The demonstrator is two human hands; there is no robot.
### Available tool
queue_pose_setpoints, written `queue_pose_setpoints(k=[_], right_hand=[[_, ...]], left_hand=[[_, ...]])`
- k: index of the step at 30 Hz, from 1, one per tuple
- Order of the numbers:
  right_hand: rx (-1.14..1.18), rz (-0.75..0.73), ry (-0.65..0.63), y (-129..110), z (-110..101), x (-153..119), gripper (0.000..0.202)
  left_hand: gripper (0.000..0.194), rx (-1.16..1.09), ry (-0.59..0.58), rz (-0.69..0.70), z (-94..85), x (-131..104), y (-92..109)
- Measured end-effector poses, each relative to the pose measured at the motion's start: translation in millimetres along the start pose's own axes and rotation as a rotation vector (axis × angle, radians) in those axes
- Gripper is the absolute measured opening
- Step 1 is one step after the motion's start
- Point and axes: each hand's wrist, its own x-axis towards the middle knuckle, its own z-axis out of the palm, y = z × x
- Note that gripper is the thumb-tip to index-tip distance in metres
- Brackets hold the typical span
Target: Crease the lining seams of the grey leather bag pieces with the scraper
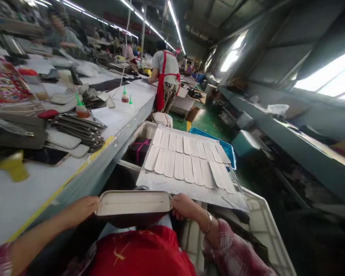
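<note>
Red apron (140,255) cloth lies nearest; beyond it, the left hand (85,209) and right hand (185,206), fingers closed, grip opposite ends of a long pale piece (133,203) before the near edge of a white board (166,185). Pale strips (179,165) lie in two rows toward its far edge, and a phone (46,155) sits by the yellow edge of the table (43,186)

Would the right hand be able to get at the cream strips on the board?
Probably yes: the strips lie uncovered just ahead, though the right hand is holding the cream-faced piece.
</note>
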Motion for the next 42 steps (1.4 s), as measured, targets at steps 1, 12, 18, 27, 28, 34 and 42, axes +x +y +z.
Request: queue_pose_setpoints(k=[1, 12, 18, 27, 28, 34, 42], right_hand=[[0.015, -0.006, -0.011, 0.5, -1.8, -0.2, 0.031], [-0.065, 0.146, -0.105, -18.7, -11.8, 5.6, 0.034], [-0.105, 0.167, -0.026, -17.8, 0.0, 10.7, 0.027], [-0.098, 0.122, -0.042, -9.8, -2.1, 17.7, 0.024], [-0.091, 0.129, -0.052, -9.9, -2.5, 17.5, 0.024], [-0.093, 0.112, -0.100, -12.5, -6.0, 16.7, 0.031], [-0.110, 0.134, -0.116, -15.3, -7.4, 15.3, 0.034]], left_hand=[[0.041, -0.004, 0.001, -0.006, -0.1, 0.1, 0.2], [0.037, -0.126, -0.028, -0.077, -0.5, 5.2, 1.2], [0.033, -0.369, -0.097, -0.156, -5.7, 0.2, 9.2], [0.051, -0.625, -0.127, -0.151, -19.4, -13.9, 16.4], [0.055, -0.642, -0.121, -0.164, -20.9, -14.5, 17.7], [0.057, -0.635, -0.151, -0.187, -23.1, -9.3, 16.8], [0.022, -0.538, -0.172, -0.251, -15.6, 3.2, 6.9]])
